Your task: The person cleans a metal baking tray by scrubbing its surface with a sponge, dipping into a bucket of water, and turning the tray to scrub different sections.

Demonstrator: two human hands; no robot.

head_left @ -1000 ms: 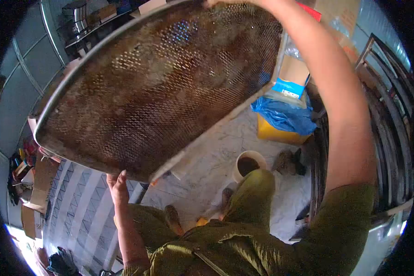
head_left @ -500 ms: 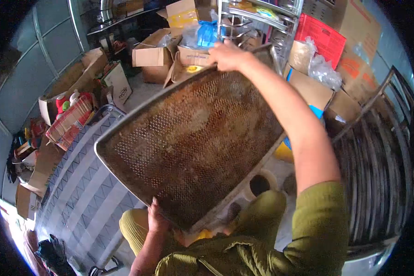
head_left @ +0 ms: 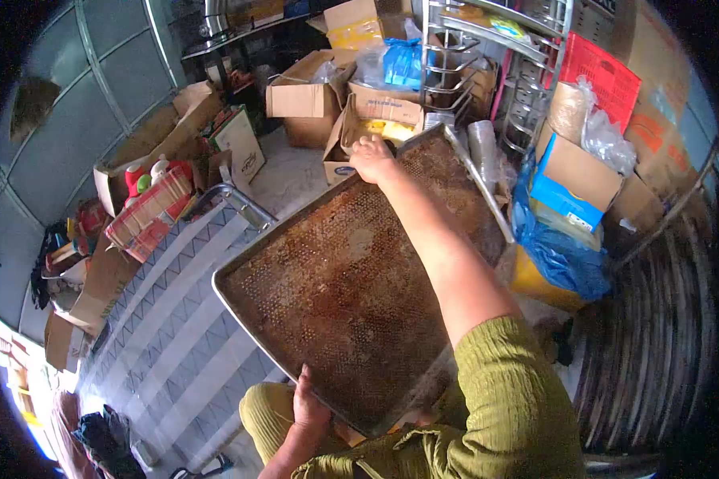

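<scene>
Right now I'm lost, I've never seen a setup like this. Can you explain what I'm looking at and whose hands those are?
There's no machine here, just one person's bare hands, seen by a camera worn on their head, looking forward and down. The left hand grips the near edge of a large metal tray, full of small holes and stained brown. The right hand is curled at the far edge; what its fingers close on is unclear. Beyond the tray stand open cardboard boxes; a striped surface lies to the left, a blue plastic bag to the right.
</scene>
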